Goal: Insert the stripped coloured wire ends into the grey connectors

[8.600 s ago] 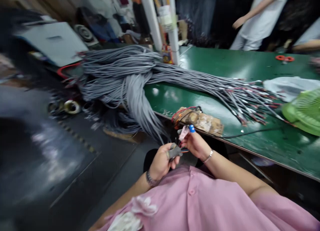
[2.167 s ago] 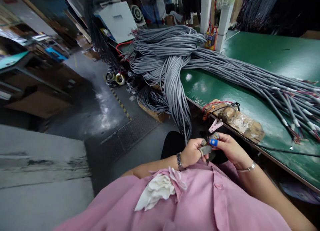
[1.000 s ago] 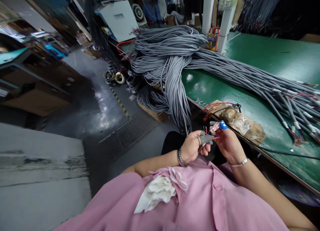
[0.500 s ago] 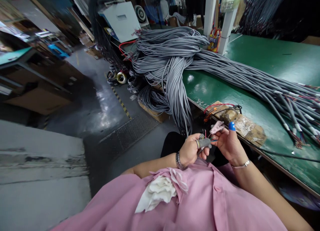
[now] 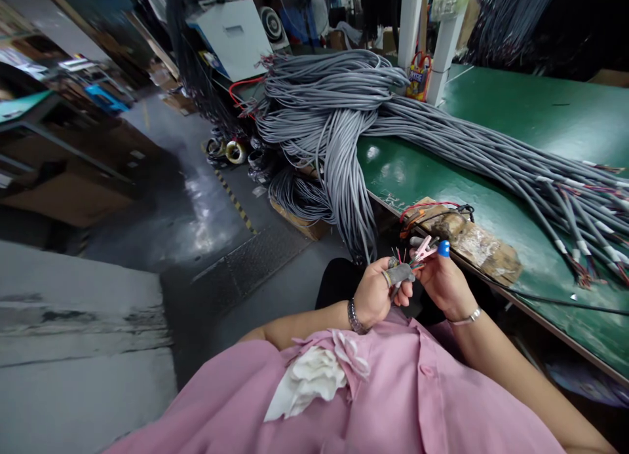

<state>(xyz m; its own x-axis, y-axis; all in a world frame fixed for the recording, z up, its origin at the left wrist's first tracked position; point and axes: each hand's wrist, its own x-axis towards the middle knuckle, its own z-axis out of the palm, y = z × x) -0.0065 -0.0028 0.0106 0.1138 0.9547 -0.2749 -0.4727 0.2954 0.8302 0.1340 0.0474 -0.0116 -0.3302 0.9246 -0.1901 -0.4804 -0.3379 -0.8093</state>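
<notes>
My left hand (image 5: pixel 374 290) is closed round the end of a grey cable (image 5: pixel 400 274), with grey covering on some of its fingertips. Thin coloured wires (image 5: pixel 417 266) fan out from that cable end. Just to the right, my right hand (image 5: pixel 446 285) has a blue cover on the thumb tip and is closed on a small pink clip (image 5: pixel 423 249) beside the wires. Some of its fingers are hidden behind the clip and wires. A wooden block (image 5: pixel 486 249) wrapped in clear tape lies at the table's edge beyond my right hand.
Long bundles of grey cable (image 5: pixel 339 90) lie across the green table (image 5: pixel 531 107) and hang over its near-left edge. A black cord (image 5: pixel 555 302) runs along the front edge. Cable coils (image 5: pixel 299 195) sit below left.
My right hand has moved slightly left, and its thumb has come in toward the clip. The pink clip has turned and shows more plainly. My left hand still holds the cable end.
</notes>
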